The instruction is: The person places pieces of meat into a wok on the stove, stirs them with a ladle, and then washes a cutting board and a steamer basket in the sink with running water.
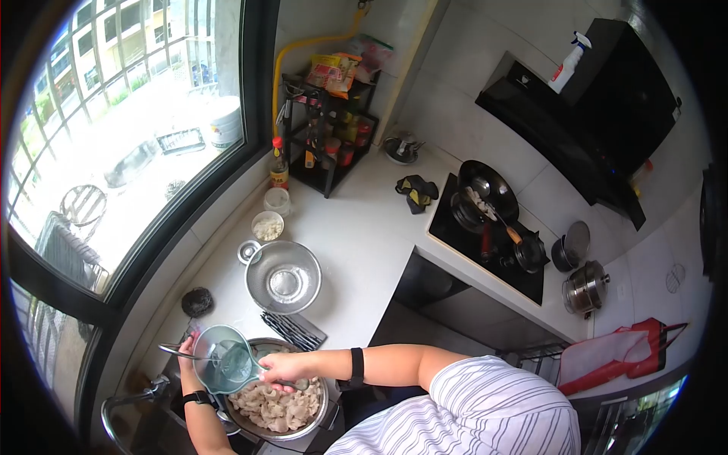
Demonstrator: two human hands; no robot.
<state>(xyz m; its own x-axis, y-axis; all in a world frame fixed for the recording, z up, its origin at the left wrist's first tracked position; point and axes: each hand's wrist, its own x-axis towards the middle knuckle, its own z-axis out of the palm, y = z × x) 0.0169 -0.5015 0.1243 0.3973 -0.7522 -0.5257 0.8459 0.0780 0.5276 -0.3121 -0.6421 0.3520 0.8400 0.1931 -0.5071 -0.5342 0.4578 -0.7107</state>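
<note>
My right hand (283, 369) is closed around the handle of a translucent blue-green water scoop (220, 379), held tilted over the sink area. Clear liquid seems to lie in the scoop. My left hand (187, 353) is by the scoop's far left rim, beside a thin curved metal spout (171, 349); its fingers are partly hidden, and I cannot tell whether they grip anything. Below the scoop and my right hand stands a metal basin (326, 409) filled with pale sliced meat (277, 409).
A metal bowl (303, 274) sits on the white counter (349, 235), with a small tub of white pieces (268, 226) behind it. Dark striped cloth (292, 331) lies nearby. Farther right, a wok (497, 186) rests on the stove under the range hood (561, 114). A window borders the left.
</note>
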